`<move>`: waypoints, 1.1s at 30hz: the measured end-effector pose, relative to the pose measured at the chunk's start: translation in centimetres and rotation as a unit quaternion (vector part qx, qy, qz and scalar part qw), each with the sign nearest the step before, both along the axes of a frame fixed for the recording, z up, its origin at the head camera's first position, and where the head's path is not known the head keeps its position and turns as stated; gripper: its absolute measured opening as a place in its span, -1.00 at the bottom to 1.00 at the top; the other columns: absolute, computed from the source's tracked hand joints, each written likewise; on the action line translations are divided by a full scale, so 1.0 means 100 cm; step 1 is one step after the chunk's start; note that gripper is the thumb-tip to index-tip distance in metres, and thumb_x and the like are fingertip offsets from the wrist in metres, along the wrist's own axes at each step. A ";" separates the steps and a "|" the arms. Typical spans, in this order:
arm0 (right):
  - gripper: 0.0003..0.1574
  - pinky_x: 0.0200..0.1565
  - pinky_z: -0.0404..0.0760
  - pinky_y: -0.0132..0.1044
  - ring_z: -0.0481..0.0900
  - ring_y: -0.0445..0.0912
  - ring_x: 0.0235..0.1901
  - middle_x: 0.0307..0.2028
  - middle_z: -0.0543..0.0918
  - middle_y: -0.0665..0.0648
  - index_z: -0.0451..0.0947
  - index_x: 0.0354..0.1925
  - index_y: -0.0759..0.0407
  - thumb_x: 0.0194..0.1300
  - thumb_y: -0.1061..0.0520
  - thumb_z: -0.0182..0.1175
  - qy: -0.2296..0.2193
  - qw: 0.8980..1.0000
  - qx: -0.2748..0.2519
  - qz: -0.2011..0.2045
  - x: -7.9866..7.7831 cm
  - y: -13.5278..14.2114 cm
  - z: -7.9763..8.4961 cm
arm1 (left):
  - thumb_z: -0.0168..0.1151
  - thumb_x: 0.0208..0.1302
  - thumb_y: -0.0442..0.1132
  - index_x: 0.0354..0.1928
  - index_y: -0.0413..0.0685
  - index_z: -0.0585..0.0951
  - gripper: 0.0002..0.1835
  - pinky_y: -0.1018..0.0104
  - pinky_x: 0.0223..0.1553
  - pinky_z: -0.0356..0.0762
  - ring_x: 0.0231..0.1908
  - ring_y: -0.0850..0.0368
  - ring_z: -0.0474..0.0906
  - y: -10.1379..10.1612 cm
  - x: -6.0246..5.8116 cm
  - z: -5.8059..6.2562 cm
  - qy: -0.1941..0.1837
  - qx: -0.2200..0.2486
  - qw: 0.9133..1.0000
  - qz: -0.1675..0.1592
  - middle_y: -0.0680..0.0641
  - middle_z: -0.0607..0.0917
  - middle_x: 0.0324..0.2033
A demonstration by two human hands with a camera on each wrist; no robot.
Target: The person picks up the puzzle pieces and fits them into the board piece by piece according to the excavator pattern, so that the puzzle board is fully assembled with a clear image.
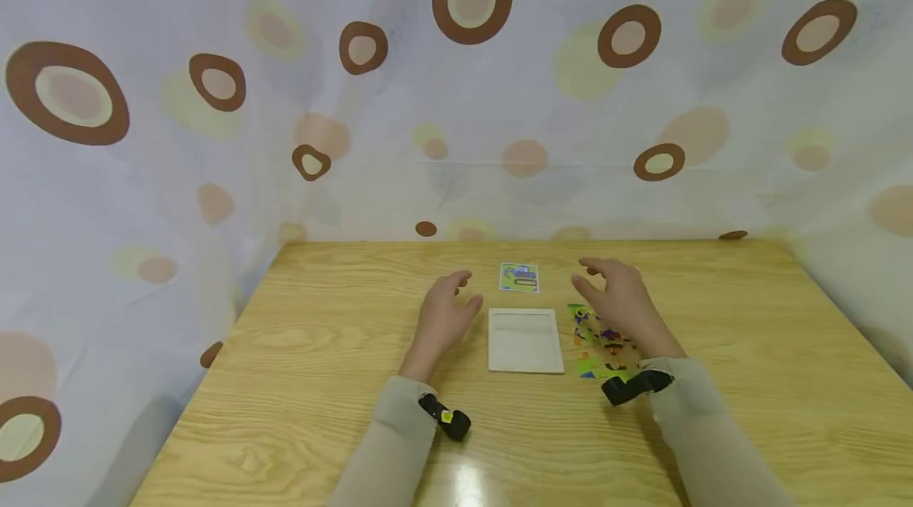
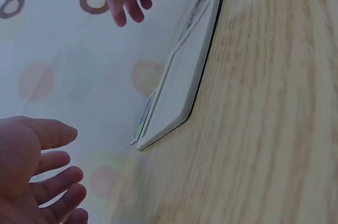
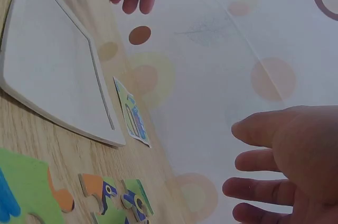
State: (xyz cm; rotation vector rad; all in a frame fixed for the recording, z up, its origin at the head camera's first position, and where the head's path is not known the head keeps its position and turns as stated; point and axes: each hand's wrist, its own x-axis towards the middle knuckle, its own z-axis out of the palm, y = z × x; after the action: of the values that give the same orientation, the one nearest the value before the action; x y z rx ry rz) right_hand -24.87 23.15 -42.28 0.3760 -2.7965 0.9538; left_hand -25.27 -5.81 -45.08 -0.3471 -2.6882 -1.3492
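Note:
My left hand (image 1: 448, 314) hovers left of a white square tray (image 1: 525, 342), its fingers loosely bent around nothing. Over the far side of some loose jigsaw pieces (image 1: 588, 364) is my right hand (image 1: 619, 297), also holding nothing, thumb apart from the fingers. The tray has a raised rim and a bare recessed floor. Green, orange and purple prints show on the pieces, which lie right of the tray; my right hand and wrist hide part of them in the head view. Behind the tray lies a small picture card (image 1: 519, 277) with a blue and green print.
A light wooden table (image 1: 307, 380) carries everything. White cloth (image 1: 399, 119) with brown and beige circles hangs behind it and along both sides. Each wrist wears a black strap with a camera (image 1: 452, 421).

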 end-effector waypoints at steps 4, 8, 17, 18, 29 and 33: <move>-0.39 0.01 0.48 0.24 0.44 0.37 0.07 0.09 0.50 0.46 0.38 0.33 0.36 0.51 -0.01 0.08 -0.025 1.000 -0.014 -0.004 -0.005 -0.002 -0.002 | 0.23 0.39 -0.18 0.29 -0.20 0.49 -0.52 0.05 0.06 0.48 0.06 -0.11 0.49 -0.001 -0.006 -0.007 -0.029 0.043 0.999 -0.003 -0.17 0.57 0.08; -0.41 -0.04 0.49 0.20 0.42 0.34 0.05 0.06 0.50 0.44 0.39 0.32 0.36 0.51 0.01 0.08 -0.041 0.999 -0.019 -0.009 -0.009 -0.002 -0.001 | 0.23 0.39 -0.18 0.27 -0.21 0.51 -0.53 0.09 0.05 0.50 0.02 -0.04 0.49 0.000 -0.011 -0.011 -0.063 0.086 0.994 -0.006 -0.18 0.58 0.07; -0.49 -0.27 0.49 -0.03 0.47 0.14 -0.22 0.00 0.49 0.43 0.46 0.25 0.38 0.46 0.12 0.13 -0.071 0.997 0.010 0.018 -0.014 0.004 -0.008 | 0.26 0.36 -0.21 0.16 -0.17 0.60 -0.63 0.15 0.04 0.49 -0.05 0.04 0.51 -0.002 -0.020 -0.022 -0.099 0.097 0.990 -0.019 -0.07 0.61 -0.05; -0.49 -0.29 0.48 -0.06 0.47 0.11 -0.25 0.00 0.49 0.43 0.47 0.25 0.39 0.46 0.13 0.14 -0.077 0.997 0.011 0.022 -0.014 0.005 -0.008 | 0.25 0.36 -0.20 0.16 -0.15 0.61 -0.63 0.14 0.05 0.49 -0.04 0.04 0.51 -0.002 -0.020 -0.022 -0.105 0.093 0.990 -0.024 -0.06 0.61 -0.04; -0.55 -0.43 0.48 -0.18 0.47 0.06 -0.28 -0.03 0.52 0.37 0.51 0.20 0.37 0.43 0.17 0.13 -0.126 0.991 0.006 0.043 -0.011 0.014 -0.009 | 0.29 0.32 -0.21 0.13 -0.09 0.65 -0.65 0.07 0.25 0.35 0.17 -0.04 0.46 -0.006 -0.017 -0.023 -0.093 0.034 0.992 -0.075 -0.11 0.57 0.12; -0.57 -0.39 0.50 -0.18 0.46 0.02 -0.31 -0.07 0.54 0.33 0.55 0.16 0.37 0.38 0.21 0.17 -0.132 0.990 0.010 0.050 -0.011 0.021 -0.010 | 0.31 0.31 -0.21 0.13 -0.05 0.66 -0.65 0.09 0.26 0.32 0.19 -0.02 0.44 -0.006 -0.016 -0.026 -0.086 0.016 0.993 -0.085 -0.08 0.57 0.11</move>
State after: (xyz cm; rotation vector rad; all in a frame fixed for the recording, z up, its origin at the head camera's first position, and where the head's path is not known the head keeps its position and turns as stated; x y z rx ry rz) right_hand -25.94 25.20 -43.25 0.4244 -3.0516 1.0681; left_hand -26.87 -6.45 -47.72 -0.4868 -2.8281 -1.5315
